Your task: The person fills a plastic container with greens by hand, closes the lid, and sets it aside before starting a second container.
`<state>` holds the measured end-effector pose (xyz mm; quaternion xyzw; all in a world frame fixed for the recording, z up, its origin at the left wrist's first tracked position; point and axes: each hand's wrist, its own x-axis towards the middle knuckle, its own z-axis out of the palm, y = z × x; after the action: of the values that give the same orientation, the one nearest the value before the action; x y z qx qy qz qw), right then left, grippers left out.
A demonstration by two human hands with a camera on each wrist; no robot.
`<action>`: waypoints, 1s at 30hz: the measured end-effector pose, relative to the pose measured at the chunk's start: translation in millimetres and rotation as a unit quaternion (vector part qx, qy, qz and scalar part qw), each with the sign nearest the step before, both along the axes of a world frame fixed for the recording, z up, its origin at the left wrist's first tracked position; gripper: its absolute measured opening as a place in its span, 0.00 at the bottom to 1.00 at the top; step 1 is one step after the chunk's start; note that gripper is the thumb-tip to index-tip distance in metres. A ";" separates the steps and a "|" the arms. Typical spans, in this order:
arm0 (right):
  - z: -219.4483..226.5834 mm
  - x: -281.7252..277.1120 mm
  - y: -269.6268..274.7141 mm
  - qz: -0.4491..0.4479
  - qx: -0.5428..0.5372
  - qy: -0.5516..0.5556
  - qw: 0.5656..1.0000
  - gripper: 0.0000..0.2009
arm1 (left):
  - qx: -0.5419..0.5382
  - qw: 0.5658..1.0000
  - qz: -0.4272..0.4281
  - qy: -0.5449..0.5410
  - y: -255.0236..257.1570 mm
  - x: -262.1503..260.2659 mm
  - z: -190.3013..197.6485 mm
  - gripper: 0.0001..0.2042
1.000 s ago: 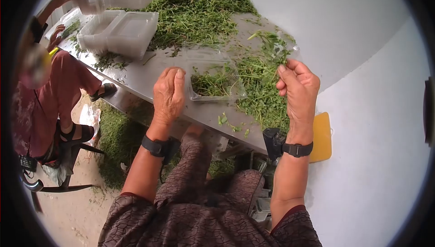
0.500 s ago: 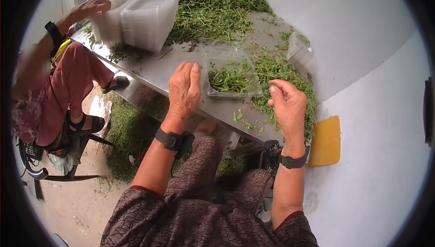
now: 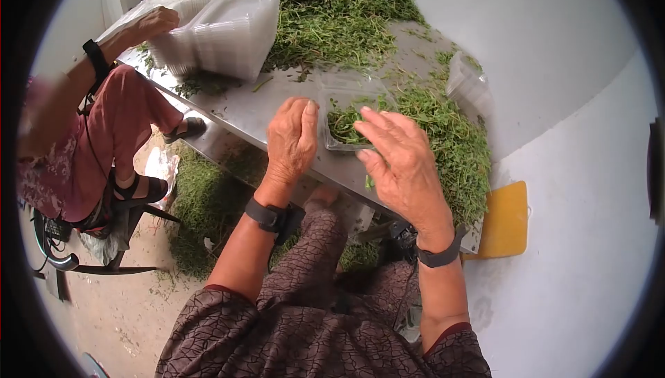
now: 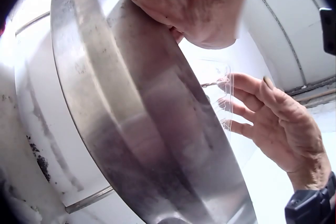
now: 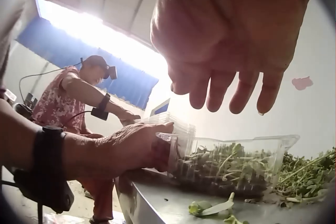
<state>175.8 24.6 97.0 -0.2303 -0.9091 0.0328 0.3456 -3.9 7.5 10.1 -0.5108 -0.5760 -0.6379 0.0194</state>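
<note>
A clear plastic box (image 3: 341,146) with green leafy stems (image 3: 343,120) inside sits on the metal table near its front edge. My left hand (image 3: 292,135) is at the box's left end, thumb uppermost. In the right wrist view, that hand's fingers (image 5: 160,153) curl at the box's rim, the thumb above it. My right hand (image 3: 400,163) is over the box's right part with fingers straight and spread, and hides some of the greens. Seen from the right wrist, its palm faces down above the box and holds nothing.
Loose greens (image 3: 450,142) lie right of the box, and a large heap (image 3: 339,18) stands behind. At the left, another person's hand (image 3: 156,23) is at a stack of clear boxes (image 3: 232,35). More clear boxes (image 3: 471,83) and a yellow board (image 3: 504,220) are at the right.
My right hand held a sprig off to the right; it then came down without it and has moved left over the box, fingers opened. The other person's lifted boxes now stand on the stack.
</note>
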 end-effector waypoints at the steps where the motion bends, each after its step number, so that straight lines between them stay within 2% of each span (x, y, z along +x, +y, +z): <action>1: -4.3 -5.7 1.0 0.020 -0.007 -0.012 1.000 0.12 | -0.002 1.000 -0.006 -0.005 0.0 -0.7 -0.2 0.12; 5: -29.9 -17.0 11.3 0.049 -0.052 -0.054 0.996 0.09 | -0.003 1.000 -0.007 0.001 -0.7 0.2 0.2 0.12; 10: -19.8 -10.0 23.4 0.069 -0.072 -0.073 0.992 0.07 | -0.018 1.000 -0.010 -0.014 -1.9 1.0 1.8 0.12; 12: -7.6 -4.9 31.2 0.090 -0.076 0.017 0.993 0.07 | -0.018 0.999 -0.015 -0.023 -2.2 1.2 2.1 0.12; 13: 2.8 2.5 36.8 0.060 -0.095 -0.005 0.994 0.09 | -0.016 0.999 -0.013 -0.026 -2.5 1.5 2.2 0.12; 15: 16.8 17.7 48.2 -0.036 -0.065 -0.027 0.997 0.11 | -0.014 0.999 -0.013 -0.028 -1.9 1.9 1.2 0.12; 17: 17.5 35.5 68.2 -0.117 0.021 -0.083 0.989 0.13 | -0.015 1.000 -0.007 -0.021 -2.4 2.2 2.0 0.12; 18: 14.9 42.2 79.7 -0.118 0.021 -0.083 0.989 0.13 | -0.016 1.000 -0.003 -0.012 -2.1 2.3 2.3 0.12; 21: 12.1 50.3 96.6 -0.222 -0.049 -0.176 0.958 0.19 | -0.005 1.000 0.001 -0.007 -1.4 2.5 1.3 0.11; 24: -9.8 57.3 115.6 -0.224 -0.020 -0.218 0.950 0.16 | -0.009 1.000 0.004 0.006 -0.8 0.6 -0.5 0.10; 28: -12.6 59.8 125.5 -0.248 0.000 -0.256 0.934 0.14 | -0.009 1.000 0.002 0.008 -1.2 -0.4 -1.3 0.10; 30: -3.8 65.1 122.0 -0.244 -0.029 -0.161 0.956 0.09 | -0.017 1.000 0.004 0.003 -0.6 0.1 -1.0 0.11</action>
<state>240.9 146.5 93.2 -0.4572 -0.8675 -0.0638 0.1854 -3.8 6.8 9.2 -0.5104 -0.5889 -0.6264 0.0148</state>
